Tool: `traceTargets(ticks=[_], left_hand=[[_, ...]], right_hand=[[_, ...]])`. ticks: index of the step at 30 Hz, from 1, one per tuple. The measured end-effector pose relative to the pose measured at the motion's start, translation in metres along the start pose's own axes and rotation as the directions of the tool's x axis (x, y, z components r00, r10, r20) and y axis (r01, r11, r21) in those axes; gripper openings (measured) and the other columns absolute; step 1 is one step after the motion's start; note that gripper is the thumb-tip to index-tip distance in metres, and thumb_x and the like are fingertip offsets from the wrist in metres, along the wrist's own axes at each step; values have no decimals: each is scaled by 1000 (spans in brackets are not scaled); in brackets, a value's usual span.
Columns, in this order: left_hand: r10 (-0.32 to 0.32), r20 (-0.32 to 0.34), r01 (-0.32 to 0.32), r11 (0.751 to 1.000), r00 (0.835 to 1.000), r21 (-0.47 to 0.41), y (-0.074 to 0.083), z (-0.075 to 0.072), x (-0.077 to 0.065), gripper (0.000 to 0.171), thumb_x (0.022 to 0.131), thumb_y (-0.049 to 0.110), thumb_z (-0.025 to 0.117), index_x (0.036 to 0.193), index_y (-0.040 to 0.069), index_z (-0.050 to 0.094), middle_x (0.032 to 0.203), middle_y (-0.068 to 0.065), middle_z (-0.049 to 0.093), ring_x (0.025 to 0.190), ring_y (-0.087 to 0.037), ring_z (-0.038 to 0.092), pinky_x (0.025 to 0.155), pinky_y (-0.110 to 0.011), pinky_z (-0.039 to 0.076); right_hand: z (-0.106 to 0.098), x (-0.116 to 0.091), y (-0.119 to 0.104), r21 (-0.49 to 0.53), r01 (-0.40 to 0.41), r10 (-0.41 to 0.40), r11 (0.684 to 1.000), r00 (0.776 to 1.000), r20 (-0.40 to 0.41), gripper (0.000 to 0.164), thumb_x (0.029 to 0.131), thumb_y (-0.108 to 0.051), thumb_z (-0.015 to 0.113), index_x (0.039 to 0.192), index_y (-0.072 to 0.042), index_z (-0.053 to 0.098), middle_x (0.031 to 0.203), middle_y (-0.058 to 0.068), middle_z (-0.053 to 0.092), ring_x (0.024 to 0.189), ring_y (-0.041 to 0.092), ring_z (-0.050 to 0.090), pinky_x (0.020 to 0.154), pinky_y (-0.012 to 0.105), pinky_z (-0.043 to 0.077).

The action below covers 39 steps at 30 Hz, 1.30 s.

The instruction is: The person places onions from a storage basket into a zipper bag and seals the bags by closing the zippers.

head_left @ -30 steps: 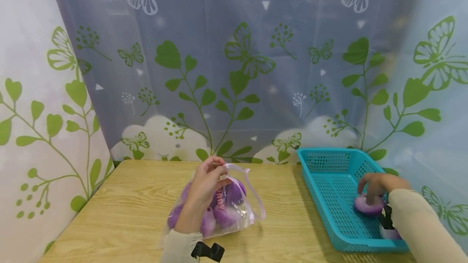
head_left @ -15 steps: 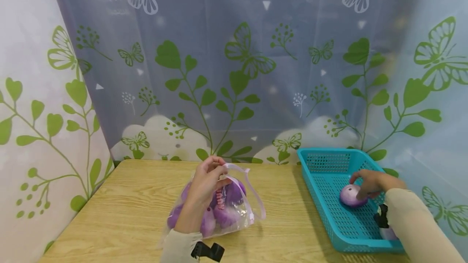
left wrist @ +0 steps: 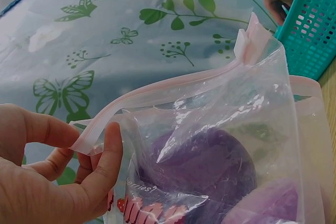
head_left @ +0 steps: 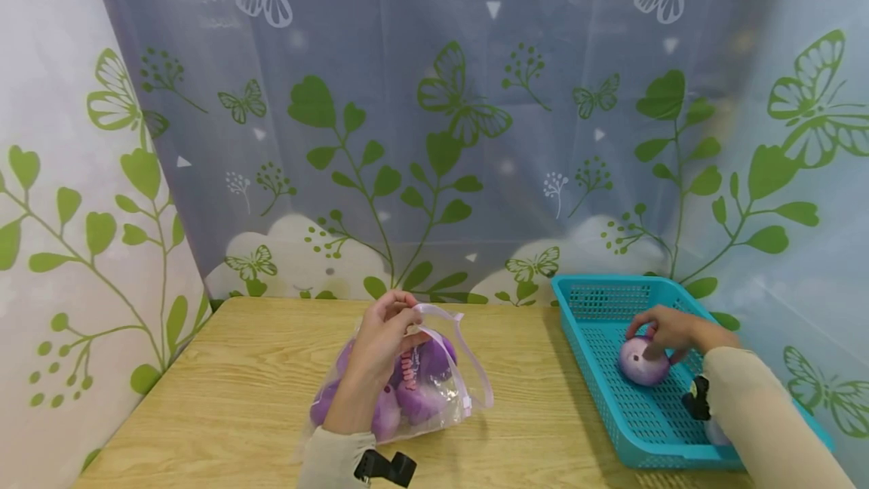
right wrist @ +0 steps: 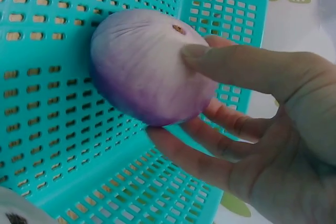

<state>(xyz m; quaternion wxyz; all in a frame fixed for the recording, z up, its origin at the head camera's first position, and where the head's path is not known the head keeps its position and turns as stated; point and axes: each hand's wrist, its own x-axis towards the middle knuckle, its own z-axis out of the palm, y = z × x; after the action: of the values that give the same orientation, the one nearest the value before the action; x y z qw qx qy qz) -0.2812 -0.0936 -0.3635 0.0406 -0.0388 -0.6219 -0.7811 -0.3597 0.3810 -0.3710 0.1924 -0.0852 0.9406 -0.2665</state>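
A clear plastic zip bag (head_left: 451,407) with pink edging and printed lettering stands on the table, and several purple onions (head_left: 416,400) show through its side. My left hand (head_left: 380,342) pinches the bag's top edge between thumb and fingers. In the left wrist view, the pale zip strip (left wrist: 163,88) runs away from those fingertips. To the right, my right hand (head_left: 672,329) grips a purple-and-white onion (head_left: 641,370) inside the turquoise basket (head_left: 600,391). Its thumb lies on the onion's pale upper side, near the brown spot, with the fingers curled underneath.
Another pale onion (right wrist: 20,209) lies at the near end of the basket, partly behind my right sleeve (head_left: 760,406). The basket stands at the right of the wooden table (head_left: 529,398). A patterned cloth wall (head_left: 380,195) rises behind the table.
My right hand has moved left within the basket along with the onion, which has turned so that its brown spot faces up. The left hand and the bag have stayed in place.
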Motion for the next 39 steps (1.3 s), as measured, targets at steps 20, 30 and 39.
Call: traceTargets(ticks=[20, 30, 39], left_hand=[[0, 2, 0, 1000, 1000, 4, 1, 1, 0, 12, 95, -5, 57, 95, 7, 58, 89, -1, 52, 86, -17, 57, 73, -30, 62], [1, 5, 0, 1000, 1000, -8, -1, 1, 1, 10, 94, -6, 57, 97, 3, 57, 89, -2, 52, 84, -16, 57, 72, -30, 63], [5, 5, -5, 1000, 1000, 1, -1, 0, 1, 12, 95, -5, 57, 95, 7, 58, 89, -2, 52, 83, -15, 57, 72, -30, 63]], right_hand=[[4, 7, -13, -12, -5, 6, 1000, 998, 65, 47, 86, 1, 75, 130, 3, 58, 125, 38, 56, 100, 31, 66, 70, 49, 66], [-13, -5, -22, 31, 107, -107, 994, 994, 10, 49, 86, -1, 77, 131, 6, 59, 125, 37, 58, 99, 29, 68, 67, 46, 66], [-31, -20, -47, 30, 191, -190, 981, 981, -37, 54, 91, -13, 77, 138, 3, 55, 132, 37, 55, 105, 29, 65, 71, 41, 66]])
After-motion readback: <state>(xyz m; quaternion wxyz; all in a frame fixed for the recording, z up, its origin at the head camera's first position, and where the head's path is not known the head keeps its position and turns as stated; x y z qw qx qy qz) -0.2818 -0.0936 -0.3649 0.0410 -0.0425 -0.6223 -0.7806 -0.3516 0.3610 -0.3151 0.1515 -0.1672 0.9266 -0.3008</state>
